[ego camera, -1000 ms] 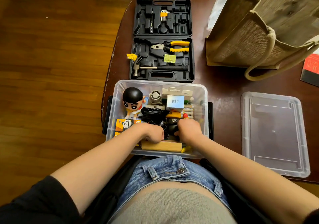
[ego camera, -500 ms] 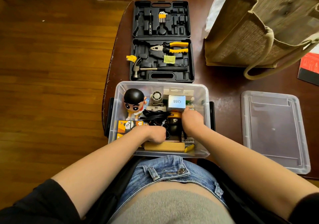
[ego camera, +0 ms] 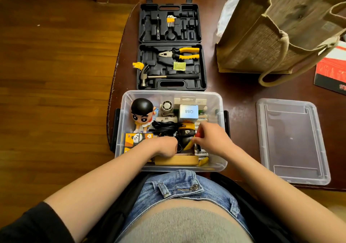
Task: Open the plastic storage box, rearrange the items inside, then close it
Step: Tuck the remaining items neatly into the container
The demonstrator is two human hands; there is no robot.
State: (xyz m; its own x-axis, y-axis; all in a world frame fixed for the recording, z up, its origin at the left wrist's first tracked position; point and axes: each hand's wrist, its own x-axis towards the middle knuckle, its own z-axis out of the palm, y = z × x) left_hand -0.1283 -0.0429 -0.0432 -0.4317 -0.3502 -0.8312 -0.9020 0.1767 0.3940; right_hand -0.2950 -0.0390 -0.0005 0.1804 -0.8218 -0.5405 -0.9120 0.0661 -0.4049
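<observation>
Lid (ego camera: 292, 141) parked right on the surface so I can dig in the storage box (ego camera: 172, 94) at its near edge: left hand (ego camera: 166, 146) clenched among the cables, right hand (ego camera: 211, 139) pinching a red-and-yellow tool (ego camera: 190, 143).

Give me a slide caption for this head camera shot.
Both hands sort clutter inside the open clear storage box, its lid set aside on the table beside an open tool case.
</observation>
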